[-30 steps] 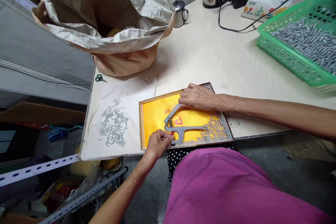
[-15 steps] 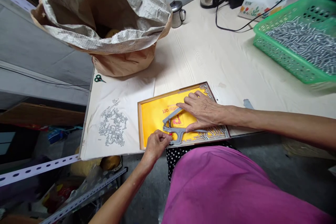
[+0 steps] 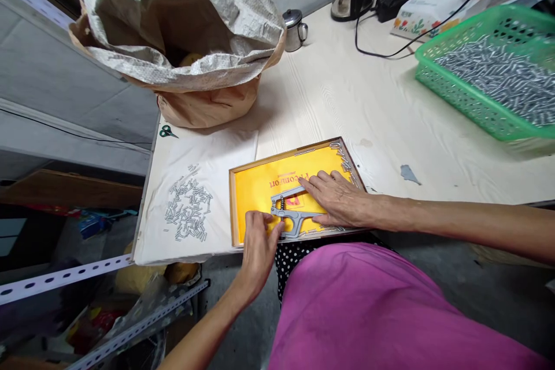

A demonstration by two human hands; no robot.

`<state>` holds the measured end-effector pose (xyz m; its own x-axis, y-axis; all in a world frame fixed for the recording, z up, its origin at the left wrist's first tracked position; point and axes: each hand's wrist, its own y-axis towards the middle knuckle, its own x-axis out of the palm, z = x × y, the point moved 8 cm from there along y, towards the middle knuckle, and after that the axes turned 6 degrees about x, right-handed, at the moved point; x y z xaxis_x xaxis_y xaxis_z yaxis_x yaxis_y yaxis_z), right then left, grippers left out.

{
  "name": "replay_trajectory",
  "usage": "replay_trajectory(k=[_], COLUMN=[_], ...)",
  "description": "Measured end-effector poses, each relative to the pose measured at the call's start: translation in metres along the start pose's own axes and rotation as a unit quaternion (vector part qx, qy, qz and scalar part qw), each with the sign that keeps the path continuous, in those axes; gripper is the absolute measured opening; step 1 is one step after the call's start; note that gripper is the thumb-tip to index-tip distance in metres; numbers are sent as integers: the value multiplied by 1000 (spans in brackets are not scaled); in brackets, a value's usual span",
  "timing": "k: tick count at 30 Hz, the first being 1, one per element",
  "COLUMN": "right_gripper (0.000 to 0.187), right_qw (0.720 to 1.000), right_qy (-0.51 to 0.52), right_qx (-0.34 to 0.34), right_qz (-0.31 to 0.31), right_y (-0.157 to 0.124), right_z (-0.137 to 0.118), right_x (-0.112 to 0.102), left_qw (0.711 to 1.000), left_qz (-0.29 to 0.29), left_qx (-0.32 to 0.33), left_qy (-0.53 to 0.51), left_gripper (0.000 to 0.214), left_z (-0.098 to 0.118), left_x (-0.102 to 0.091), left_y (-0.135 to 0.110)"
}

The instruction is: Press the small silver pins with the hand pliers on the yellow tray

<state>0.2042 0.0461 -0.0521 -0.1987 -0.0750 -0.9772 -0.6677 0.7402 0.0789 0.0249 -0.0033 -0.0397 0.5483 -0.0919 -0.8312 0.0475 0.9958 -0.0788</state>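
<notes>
Grey spring-loaded pliers (image 3: 297,221) lie over a yellow sheet with red print (image 3: 255,191) inside a shallow tray (image 3: 232,208). My right hand (image 3: 342,199) is wrapped round both of their handles, fingers on the upper one and thumb by the lower one. At the jaw end is my left hand (image 3: 260,245), its thumb and fingers apart on either side of the jaw; nothing shows between them. Small metal pins (image 3: 344,159) lie along the tray's right side, and more are partly hidden beneath my right hand.
A loose pile of small metal pins (image 3: 188,208) lies on white cloth at the left, near green-handled scissors (image 3: 167,132). A large open sack (image 3: 208,104) stands behind. At the right is a green basket (image 3: 472,107) of metal pieces; a lidded metal cup (image 3: 293,34) stands farther back.
My right hand has squeezed the handles closer together. My left thumb and fingers have parted from their pinch at the jaw, and the red piece there no longer shows. The view has shifted slightly.
</notes>
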Motion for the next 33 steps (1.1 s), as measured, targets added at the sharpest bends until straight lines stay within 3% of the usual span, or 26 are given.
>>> replay_trajectory(k=[2,4,6,10,13,16,20,23,27,33], right_gripper=[70,65,61,60,38,24,26,32,52,47], right_qw=[1000,999,998,997,994,992,992,994,996,998], right_qy=[-4,-12,-21,-52,-95,-100,-58,-28,-6,32], right_qx=[-14,-35,-54,-38,-27,-72,-110,-101,-66,-27], right_qz=[-5,-4,5,29,39,30,9,25,52,51], right_y=[2,5,7,14,20,26,30,32,33,43], right_z=[-5,-12,-19,-22,-21,-25,-27,-23,-10,33], right_x=[-5,-14,-21,-24,-14,-1,13,12,1,-9], left_qw=[991,975,962,958,961,965,972,975,969,912], left_qz=[42,16,-22,-35,-5,-11,-34,-18,34,47], left_qx=[105,191,235,243,223,192,163,166,215,384], left_qy=[68,116,137,146,166,177,165,149,122,137], left_gripper=[50,73,80,71,59,43,28,30,52,12], left_z=[25,47,58,57,50,42,35,32,34,69], left_x=[-3,6,17,22,18,18,17,15,13,20], left_y=[1,7,16,34,39,42,45,45,36,5])
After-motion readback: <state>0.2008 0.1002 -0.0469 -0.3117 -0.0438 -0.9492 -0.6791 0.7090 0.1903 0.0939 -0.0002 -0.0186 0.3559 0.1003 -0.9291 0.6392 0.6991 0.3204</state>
